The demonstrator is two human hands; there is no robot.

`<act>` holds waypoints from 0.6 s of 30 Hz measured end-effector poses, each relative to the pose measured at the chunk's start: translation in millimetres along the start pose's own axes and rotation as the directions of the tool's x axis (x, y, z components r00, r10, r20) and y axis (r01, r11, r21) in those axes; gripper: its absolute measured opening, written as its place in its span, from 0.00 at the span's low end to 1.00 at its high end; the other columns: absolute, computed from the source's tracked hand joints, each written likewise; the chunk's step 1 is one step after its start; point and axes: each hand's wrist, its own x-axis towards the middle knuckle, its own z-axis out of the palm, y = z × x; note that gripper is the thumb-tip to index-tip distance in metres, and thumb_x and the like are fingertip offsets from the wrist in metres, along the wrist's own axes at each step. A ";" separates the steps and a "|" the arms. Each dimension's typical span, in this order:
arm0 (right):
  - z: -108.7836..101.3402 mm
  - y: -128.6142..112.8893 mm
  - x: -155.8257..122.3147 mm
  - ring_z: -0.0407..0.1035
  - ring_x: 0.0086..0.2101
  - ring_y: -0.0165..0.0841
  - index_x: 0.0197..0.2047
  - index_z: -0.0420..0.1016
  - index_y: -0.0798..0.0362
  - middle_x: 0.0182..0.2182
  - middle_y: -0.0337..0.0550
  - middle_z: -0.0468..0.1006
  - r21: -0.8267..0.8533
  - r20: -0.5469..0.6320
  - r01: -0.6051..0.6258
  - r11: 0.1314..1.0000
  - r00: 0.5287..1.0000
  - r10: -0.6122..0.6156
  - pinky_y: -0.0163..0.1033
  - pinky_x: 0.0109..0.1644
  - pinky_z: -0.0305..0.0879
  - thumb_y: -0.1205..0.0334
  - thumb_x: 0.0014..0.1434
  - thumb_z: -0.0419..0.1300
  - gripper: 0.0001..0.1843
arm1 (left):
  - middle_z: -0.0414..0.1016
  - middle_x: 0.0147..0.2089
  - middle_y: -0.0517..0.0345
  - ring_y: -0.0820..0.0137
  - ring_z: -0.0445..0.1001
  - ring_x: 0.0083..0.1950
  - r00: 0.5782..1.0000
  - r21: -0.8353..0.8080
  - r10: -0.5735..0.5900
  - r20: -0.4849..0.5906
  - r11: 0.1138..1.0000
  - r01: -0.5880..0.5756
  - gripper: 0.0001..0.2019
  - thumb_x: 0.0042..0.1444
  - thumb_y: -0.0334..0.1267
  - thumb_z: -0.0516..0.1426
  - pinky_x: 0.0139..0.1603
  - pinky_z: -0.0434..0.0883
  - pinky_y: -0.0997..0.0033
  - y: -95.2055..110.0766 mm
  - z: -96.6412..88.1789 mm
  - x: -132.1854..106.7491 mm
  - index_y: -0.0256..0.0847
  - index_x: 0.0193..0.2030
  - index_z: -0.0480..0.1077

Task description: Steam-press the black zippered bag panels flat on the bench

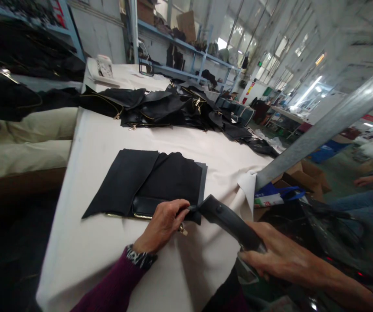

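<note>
Several flat black leather-like pieces [173, 177] lie stacked on the white-covered table, with a gold-toothed zipper [142, 216] along the near edge. My left hand [165, 221] is closed in a pinch at the near right part of the zippered piece, close to the zipper's end. A gold zipper pull [182, 229] hangs beside its fingers. My right hand [271, 249] grips a black curved hand tool [227, 219]. Its front end is at the right edge of the stack, near my left fingertips. I cannot make out the tool's exact kind.
A heap of black zippered pieces [173, 106] spreads across the far part of the white table [102, 255]. A slanting metal pole [323, 125] rises at the table's right edge. Cardboard boxes [306, 177] and a blue bag [277, 193] sit right. Another person's hand [365, 180] shows far right.
</note>
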 end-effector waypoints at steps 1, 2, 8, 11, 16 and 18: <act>1.9 -1.2 0.8 0.67 0.42 0.42 0.45 0.68 0.53 0.41 0.43 0.72 -0.024 0.003 0.005 1.000 1.000 -0.005 0.43 0.45 0.63 0.56 0.58 0.58 0.13 | 0.78 0.38 0.60 0.71 0.75 0.38 1.000 -0.007 0.003 -0.001 1.000 -0.003 0.07 0.61 0.35 0.53 0.40 0.63 0.74 -1.6 0.1 0.3 0.41 0.41 0.73; 4.1 -2.6 1.8 0.67 0.44 0.42 0.46 0.68 0.53 0.42 0.44 0.71 -0.046 0.006 0.005 0.999 1.000 -0.005 0.44 0.48 0.62 0.57 0.58 0.58 0.14 | 0.78 0.38 0.61 0.71 0.75 0.38 1.000 -0.013 0.005 -0.003 1.000 -0.005 0.07 0.61 0.35 0.53 0.40 0.63 0.74 -3.0 0.0 0.7 0.42 0.41 0.73; 18.4 -14.9 10.5 0.67 0.40 0.43 0.48 0.68 0.54 0.37 0.45 0.69 -0.154 0.039 -0.071 0.986 0.996 0.078 0.49 0.45 0.62 0.59 0.56 0.56 0.16 | 0.77 0.37 0.61 0.70 0.74 0.38 1.000 -0.044 0.013 0.005 0.999 -0.013 0.07 0.62 0.36 0.53 0.39 0.62 0.72 -9.7 1.1 0.9 0.43 0.43 0.72; 22.9 -20.9 13.0 0.67 0.39 0.42 0.49 0.67 0.55 0.37 0.45 0.69 -0.175 0.023 -0.058 0.983 0.998 0.063 0.50 0.45 0.61 0.59 0.57 0.55 0.17 | 0.77 0.37 0.61 0.70 0.74 0.37 1.000 -0.038 0.024 -0.006 0.999 -0.024 0.07 0.62 0.36 0.53 0.38 0.62 0.71 -12.6 3.0 0.7 0.44 0.43 0.71; 23.2 -24.6 13.6 0.67 0.40 0.43 0.51 0.66 0.56 0.39 0.47 0.70 -0.208 -0.003 -0.035 0.978 0.999 0.035 0.51 0.47 0.61 0.58 0.58 0.56 0.18 | 0.77 0.39 0.58 0.68 0.74 0.39 0.999 -0.015 0.030 -0.020 0.999 -0.030 0.08 0.63 0.36 0.51 0.41 0.64 0.70 -14.4 2.4 0.0 0.43 0.44 0.70; 18.3 -22.1 10.5 0.67 0.42 0.43 0.49 0.67 0.54 0.40 0.46 0.71 -0.177 -0.021 -0.036 0.984 0.999 0.033 0.49 0.48 0.62 0.58 0.57 0.57 0.17 | 0.76 0.41 0.56 0.68 0.74 0.41 0.998 0.010 0.054 -0.016 0.998 -0.054 0.09 0.64 0.36 0.49 0.43 0.66 0.69 -12.1 4.6 -2.6 0.42 0.45 0.69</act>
